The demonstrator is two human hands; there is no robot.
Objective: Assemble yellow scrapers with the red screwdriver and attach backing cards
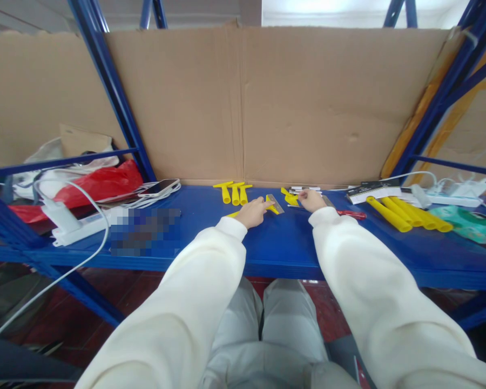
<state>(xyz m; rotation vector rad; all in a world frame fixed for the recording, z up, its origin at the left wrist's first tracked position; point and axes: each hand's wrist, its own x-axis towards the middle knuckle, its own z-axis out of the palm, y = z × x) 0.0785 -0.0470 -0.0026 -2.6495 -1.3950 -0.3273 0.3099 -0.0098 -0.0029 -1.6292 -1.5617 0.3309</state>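
Observation:
My left hand (253, 212) is closed around a yellow scraper. Its T-shaped head, with a flat metal blade (279, 203), points right, and a bit of the yellow handle (233, 214) shows behind the hand. A short way to the right, my right hand (311, 200) has its fingers drawn together low over the shelf; whatever they pinch is hidden. Small yellow pieces (290, 198) lie by those fingertips. Beyond that wrist rests a red-handled tool (352, 215), partly covered by the sleeve.
Three yellow T-shaped scrapers (235, 194) lie at the back of the blue shelf (279, 243). Several yellow tubes (392, 214) and a black-and-white package (373, 190) are on the right. A phone (160, 187), cables and a white power strip (79, 229) occupy the left. Cardboard (299, 108) stands behind.

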